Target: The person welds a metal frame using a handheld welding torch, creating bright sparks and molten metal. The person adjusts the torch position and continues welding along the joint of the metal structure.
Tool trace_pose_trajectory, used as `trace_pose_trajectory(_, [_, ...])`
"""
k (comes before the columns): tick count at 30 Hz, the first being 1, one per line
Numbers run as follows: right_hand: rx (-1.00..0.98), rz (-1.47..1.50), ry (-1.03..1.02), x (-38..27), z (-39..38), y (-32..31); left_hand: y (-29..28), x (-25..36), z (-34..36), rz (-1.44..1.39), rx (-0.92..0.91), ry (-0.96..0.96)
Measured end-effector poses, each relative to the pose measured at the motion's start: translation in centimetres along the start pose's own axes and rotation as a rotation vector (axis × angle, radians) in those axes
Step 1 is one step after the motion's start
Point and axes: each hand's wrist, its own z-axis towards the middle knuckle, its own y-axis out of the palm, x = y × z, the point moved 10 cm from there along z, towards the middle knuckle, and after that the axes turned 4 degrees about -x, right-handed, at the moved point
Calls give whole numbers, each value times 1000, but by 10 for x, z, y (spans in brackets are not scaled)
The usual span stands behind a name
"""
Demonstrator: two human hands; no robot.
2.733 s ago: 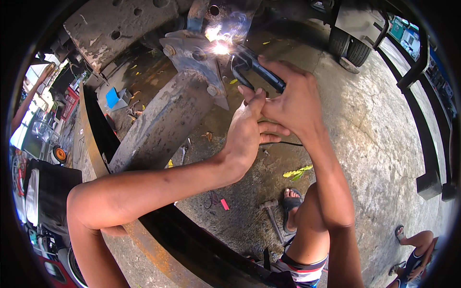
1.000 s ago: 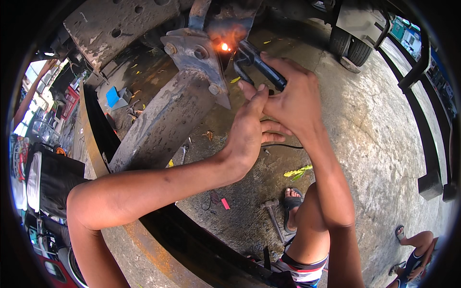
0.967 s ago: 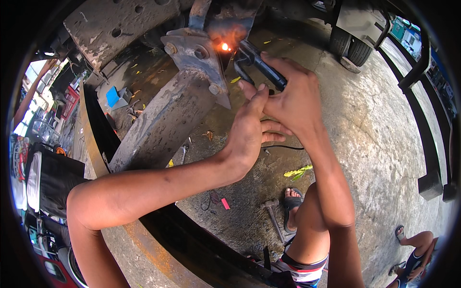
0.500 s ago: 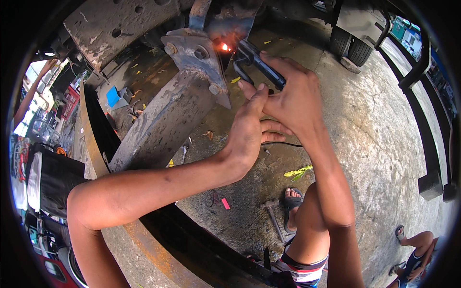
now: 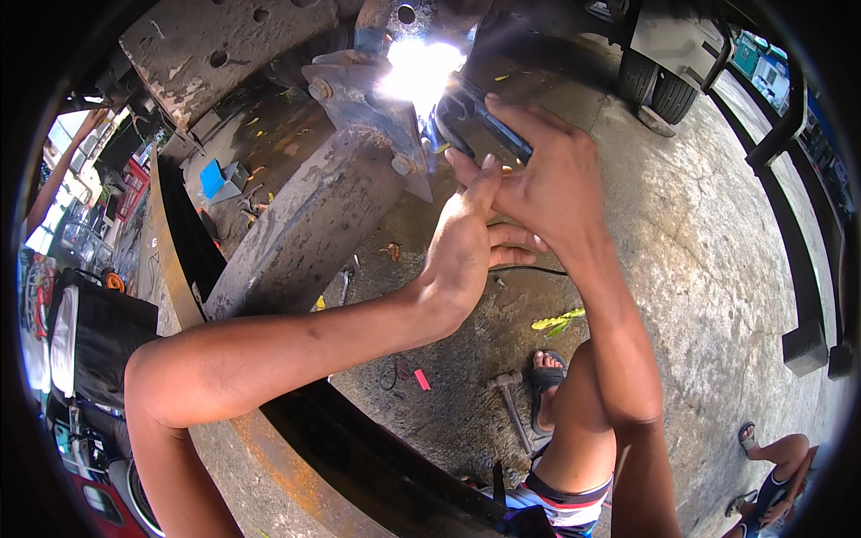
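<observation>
The right hand (image 5: 547, 179), fingers clamped on a dark welding holder (image 5: 480, 112), sparks beside the steel bracket (image 5: 368, 108), left hand (image 5: 462, 255) steadying it, fingers together.

Upper centre, the steel bracket (image 5: 363, 108) and slanting beam (image 5: 305, 233) block the left approach; glare probably hides the gap there. Right of the frame, bare concrete floor (image 5: 717, 269) lies open.

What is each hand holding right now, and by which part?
The right hand grips the dark welding holder by its handle. The left hand holds nothing; it rests against the right hand.
</observation>
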Motion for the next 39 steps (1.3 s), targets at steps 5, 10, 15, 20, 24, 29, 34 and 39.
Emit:
trace_pose_trajectory(5, [58, 110, 48, 3, -1, -5, 2, 3, 0, 15, -10, 18])
trace_pose_trajectory(10, [10, 107, 98, 3, 0, -6, 4, 3, -1, 28, -16, 10])
trace_pose_trajectory(15, [-21, 111, 82, 7, -2, 0, 5, 1, -2, 16, 1, -4])
trace_pose_trajectory(20, [-24, 88, 49, 2, -1, 0, 4, 1, -3, 14, -9, -1])
trace_pose_trajectory(24, [-61, 59, 53, 0, 0, 2, 2, -3, 0, -5, -40, -14])
trace_pose_trajectory(29, [-95, -5, 60, -2, -1, 0, 5, -3, -1, -16, -11, -6])
trace_pose_trajectory(34, [-145, -30, 61, -5, 1, 2, 3, -1, -2, -10, -12, 2])
trace_pose_trajectory(39, [-127, -103, 4, -8, 0, 1, 5, -3, 0, 3, -37, -5])
